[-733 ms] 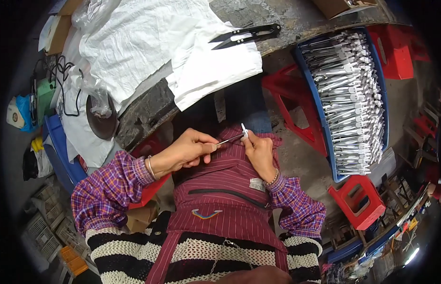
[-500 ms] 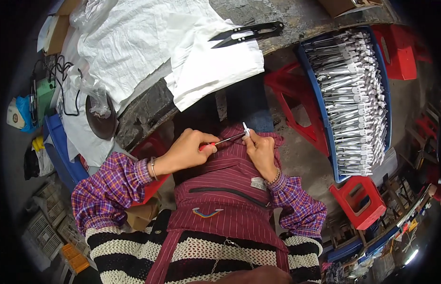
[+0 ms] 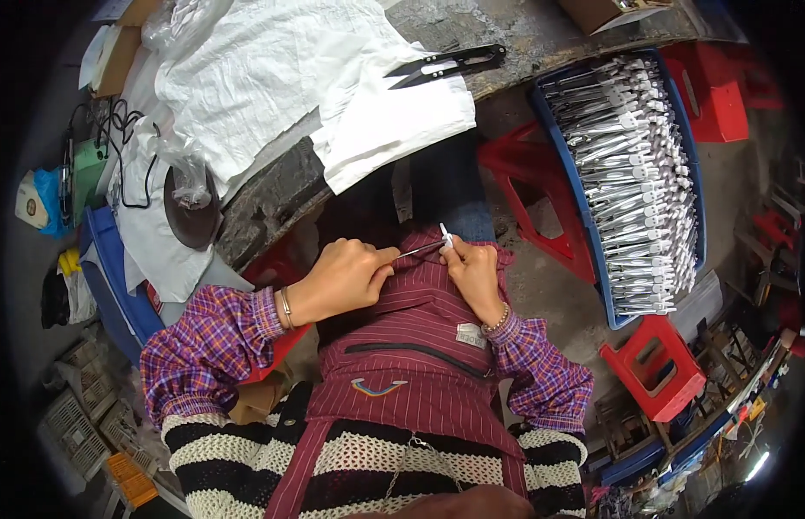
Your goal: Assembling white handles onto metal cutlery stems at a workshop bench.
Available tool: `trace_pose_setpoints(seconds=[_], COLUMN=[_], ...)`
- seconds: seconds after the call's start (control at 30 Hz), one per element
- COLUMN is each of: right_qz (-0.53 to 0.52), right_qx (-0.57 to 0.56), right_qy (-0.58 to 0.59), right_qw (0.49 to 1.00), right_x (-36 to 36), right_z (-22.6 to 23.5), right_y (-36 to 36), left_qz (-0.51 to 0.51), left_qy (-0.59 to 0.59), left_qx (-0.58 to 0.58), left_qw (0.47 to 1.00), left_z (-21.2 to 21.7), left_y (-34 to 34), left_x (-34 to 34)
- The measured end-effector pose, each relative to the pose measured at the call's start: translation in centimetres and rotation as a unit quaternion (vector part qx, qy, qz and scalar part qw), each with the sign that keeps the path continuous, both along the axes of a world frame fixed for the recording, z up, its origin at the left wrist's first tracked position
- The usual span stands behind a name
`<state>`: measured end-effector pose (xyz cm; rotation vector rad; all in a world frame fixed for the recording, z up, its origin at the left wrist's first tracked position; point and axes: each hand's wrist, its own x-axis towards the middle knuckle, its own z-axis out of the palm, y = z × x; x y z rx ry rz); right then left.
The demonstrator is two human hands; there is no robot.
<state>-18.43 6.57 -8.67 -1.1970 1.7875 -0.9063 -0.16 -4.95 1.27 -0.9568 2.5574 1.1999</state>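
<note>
Over the lap of the maroon striped apron (image 3: 420, 303), my two hands meet around a small part. My left hand (image 3: 346, 270) is closed on a thin metal rod-like tool (image 3: 420, 250), its grip end hidden inside my fingers. The shaft points right, toward a small white plastic piece (image 3: 446, 233). Thumb and fingers of my right hand (image 3: 474, 272) pinch that white piece, its narrow tip sticking up. Whether the shaft's end enters the piece or only touches it, I cannot tell.
At the right, a blue tray (image 3: 700, 216) holds many metal pieces with white ends. Red stools (image 3: 541, 199) stand beside it. On the worktable ahead, black thread snips (image 3: 450, 64) lie on white cloth (image 3: 394, 130). A dark round disc (image 3: 188, 216) sits at the left.
My left hand has turned slightly and shifted, so the tool's red handle, visible before, is now hidden. My right hand keeps its pinch on the white piece. The view has shifted slightly.
</note>
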Motion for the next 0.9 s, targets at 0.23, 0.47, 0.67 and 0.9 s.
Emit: trace_pose_setpoints(seconds=[0.23,0.47,0.67,0.9], right_qz=[-0.034,-0.091,-0.078,-0.075], right_qx=[0.112,0.069,-0.084,-0.055], right_qy=[-0.188,-0.297,-0.315,-0.331], right_qw=[0.975,0.948,0.942,0.939], right_x=[-0.8,-1.1,0.7,0.2], right_z=[1.6,3.5,3.4,6.2], right_y=[-0.4,0.4,-0.1,0.0], left_qz=[0.041,0.153,0.26,0.276], left_qy=[0.036,0.202,0.272,0.326], left_qx=[0.019,0.194,0.289,0.258], left_qw=[0.998,0.948,0.88,0.867], left_z=[1.0,-0.5,-3.2,-3.3], left_y=[-0.6,1.5,4.8,6.5], left_x=[1.1,1.4,-0.9,-2.2])
